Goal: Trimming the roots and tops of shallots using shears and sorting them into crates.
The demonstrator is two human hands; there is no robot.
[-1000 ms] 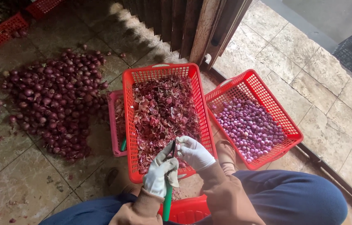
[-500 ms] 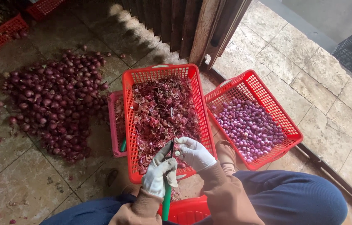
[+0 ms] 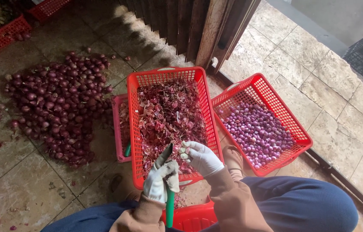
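A worn stone-tile floor (image 3: 336,99) meets a dark slatted wooden door (image 3: 177,25) in daylight.

Gloved hands (image 3: 181,167) work in tight quarters above a skin-filled red basket (image 3: 209,107), hemmed by a heap of unpeeled shallots (image 3: 57,103) on one side and a basket of peeled ones (image 3: 256,92) on the other; open stone floor (image 3: 318,77) lies beyond.

One head-worn camera looks steeply down, close above the hands (image 3: 181,169) and floor (image 3: 27,189).
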